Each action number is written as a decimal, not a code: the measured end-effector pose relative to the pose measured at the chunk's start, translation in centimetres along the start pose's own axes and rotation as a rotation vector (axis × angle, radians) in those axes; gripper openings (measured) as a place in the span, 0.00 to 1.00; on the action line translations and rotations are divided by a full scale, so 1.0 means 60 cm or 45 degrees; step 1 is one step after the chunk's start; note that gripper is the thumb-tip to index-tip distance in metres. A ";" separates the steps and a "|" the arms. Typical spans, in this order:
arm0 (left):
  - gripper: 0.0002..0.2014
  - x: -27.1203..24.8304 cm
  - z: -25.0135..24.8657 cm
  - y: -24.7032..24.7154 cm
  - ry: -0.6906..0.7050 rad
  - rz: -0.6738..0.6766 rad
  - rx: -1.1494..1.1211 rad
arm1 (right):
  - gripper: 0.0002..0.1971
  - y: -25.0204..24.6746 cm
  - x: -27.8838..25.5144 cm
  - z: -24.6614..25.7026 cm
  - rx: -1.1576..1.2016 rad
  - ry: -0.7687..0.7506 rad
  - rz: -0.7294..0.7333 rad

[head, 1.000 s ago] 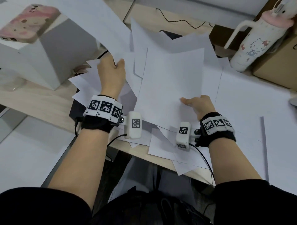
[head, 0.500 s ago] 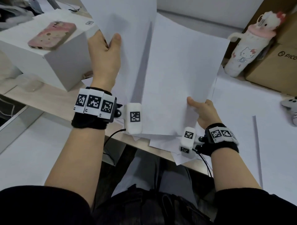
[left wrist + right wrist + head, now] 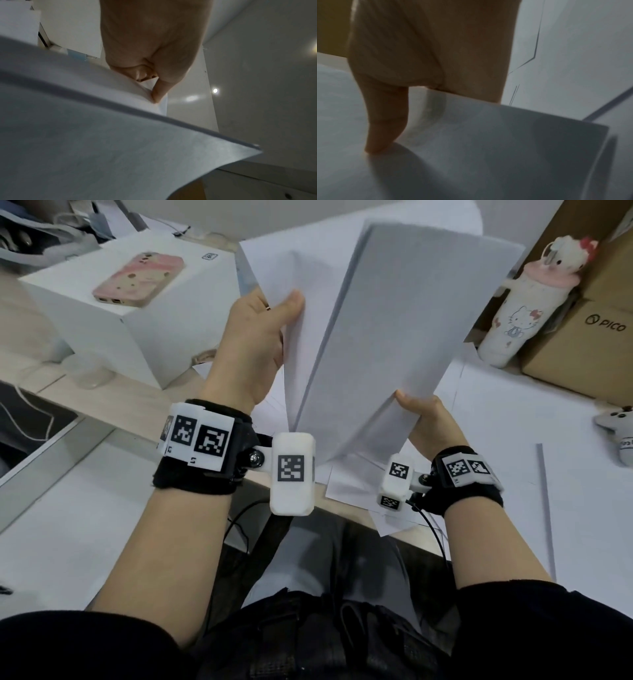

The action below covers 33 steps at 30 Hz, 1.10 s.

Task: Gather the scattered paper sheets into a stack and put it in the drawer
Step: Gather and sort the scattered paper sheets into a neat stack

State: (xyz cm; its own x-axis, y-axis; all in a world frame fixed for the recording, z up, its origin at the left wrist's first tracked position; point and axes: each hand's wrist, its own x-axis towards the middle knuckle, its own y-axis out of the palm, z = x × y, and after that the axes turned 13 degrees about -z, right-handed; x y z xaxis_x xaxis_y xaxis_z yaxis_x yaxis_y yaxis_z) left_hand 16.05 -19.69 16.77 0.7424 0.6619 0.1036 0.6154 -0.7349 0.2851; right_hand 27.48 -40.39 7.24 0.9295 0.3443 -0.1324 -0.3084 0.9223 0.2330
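Both hands hold white paper sheets up off the desk, tilted toward me. My left hand (image 3: 263,333) pinches the left bunch of sheets (image 3: 274,268) between thumb and fingers; in the left wrist view the left hand (image 3: 154,86) shows its thumb pressed on the paper (image 3: 102,135). My right hand (image 3: 424,419) grips the lower right corner of the larger bunch (image 3: 404,313); the right wrist view shows the right hand (image 3: 388,135) with its thumb on top of that bunch (image 3: 488,135). More loose sheets (image 3: 359,491) lie on the desk edge below. No drawer is in view.
A white box (image 3: 113,330) with a pink phone (image 3: 137,278) on top stands at the left. A cartoon-cat bottle (image 3: 513,313) and a cardboard box (image 3: 589,344) stand at the right. A small grey toy (image 3: 616,433) lies near the right edge.
Both hands have lifted the paper bunches off the desk and raised them upright, closer to me. One second ago the sheets still lay spread on the desk.
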 end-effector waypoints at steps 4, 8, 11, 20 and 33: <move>0.08 -0.005 0.007 0.000 0.010 0.030 0.042 | 0.05 -0.004 -0.003 0.004 0.035 -0.063 -0.035; 0.08 -0.008 0.004 0.006 -0.018 -0.169 -0.017 | 0.07 -0.011 0.000 0.010 -0.040 -0.113 -0.148; 0.10 0.005 0.013 -0.003 -0.107 -0.292 -0.074 | 0.05 -0.012 -0.001 0.016 -0.089 -0.162 -0.249; 0.08 0.042 0.071 -0.028 -0.284 -0.366 0.022 | 0.05 -0.054 0.012 0.023 -0.291 0.101 -0.489; 0.08 0.038 0.156 -0.047 -0.704 0.314 0.782 | 0.16 -0.074 0.029 -0.006 -0.441 0.282 -0.568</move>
State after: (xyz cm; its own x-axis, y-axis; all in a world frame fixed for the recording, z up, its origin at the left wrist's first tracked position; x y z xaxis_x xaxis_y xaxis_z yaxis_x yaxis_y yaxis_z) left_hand 18.49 -17.51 7.30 0.7976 0.4233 -0.4298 0.3357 -0.9034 -0.2668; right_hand 30.39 -43.84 5.66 0.9315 -0.0945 -0.3512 0.0187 0.9768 -0.2133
